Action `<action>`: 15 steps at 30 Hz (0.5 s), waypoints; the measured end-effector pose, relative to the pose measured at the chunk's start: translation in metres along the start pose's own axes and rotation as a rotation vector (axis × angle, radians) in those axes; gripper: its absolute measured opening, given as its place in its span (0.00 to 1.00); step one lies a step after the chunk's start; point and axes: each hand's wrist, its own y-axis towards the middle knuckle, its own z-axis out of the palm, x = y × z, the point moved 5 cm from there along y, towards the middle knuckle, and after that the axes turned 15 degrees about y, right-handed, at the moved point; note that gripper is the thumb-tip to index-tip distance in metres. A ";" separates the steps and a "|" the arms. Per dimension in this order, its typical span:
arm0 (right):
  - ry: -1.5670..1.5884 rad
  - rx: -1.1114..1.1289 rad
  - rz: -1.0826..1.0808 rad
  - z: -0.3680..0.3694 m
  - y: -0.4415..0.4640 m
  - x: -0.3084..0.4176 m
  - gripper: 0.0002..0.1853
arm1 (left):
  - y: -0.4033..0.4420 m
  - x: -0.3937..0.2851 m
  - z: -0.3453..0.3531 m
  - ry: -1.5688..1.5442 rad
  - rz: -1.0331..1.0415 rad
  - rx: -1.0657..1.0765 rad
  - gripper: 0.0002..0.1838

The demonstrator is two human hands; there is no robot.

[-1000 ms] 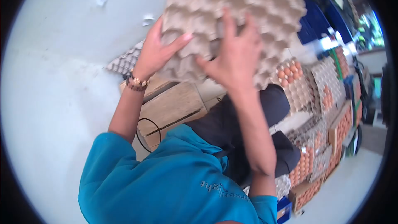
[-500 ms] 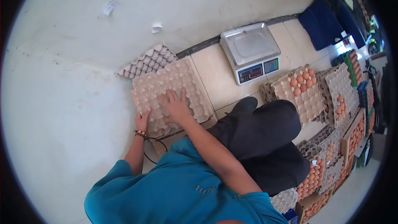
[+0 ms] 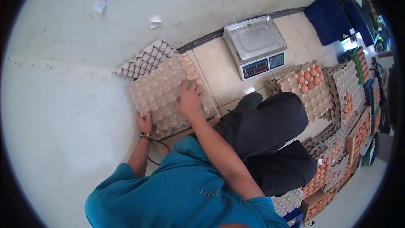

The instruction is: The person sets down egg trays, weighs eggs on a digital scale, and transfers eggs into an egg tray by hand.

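A brown cardboard egg tray [image 3: 156, 84] lies on other trays on a wooden crate [image 3: 168, 142] beside the wall. At the tray's near left corner, my left hand [image 3: 144, 123], with a beaded bracelet at its wrist, grips the edge. My right hand [image 3: 190, 100] is on the right part of the tray, its fingers bent over the surface and closed on it. Behind this pile, a grey stack of egg trays [image 3: 152, 57] leans at the wall.
A digital scale [image 3: 257, 44] stands on the tiled floor. Blue crates [image 3: 328, 17] are at the upper right. Trays holding brown eggs [image 3: 310, 78] and boxes of eggs [image 3: 362, 133] line the right side, beyond my knees. A black cable loops by the crate.
The tray I held raised one second ago came down onto the pile. Since half a second ago it has shifted slightly up and left, and my right hand has moved right, fingers more bent.
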 end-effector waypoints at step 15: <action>0.447 -0.165 -0.115 0.002 0.026 -0.026 0.34 | 0.001 0.004 0.019 0.028 0.011 -0.007 0.41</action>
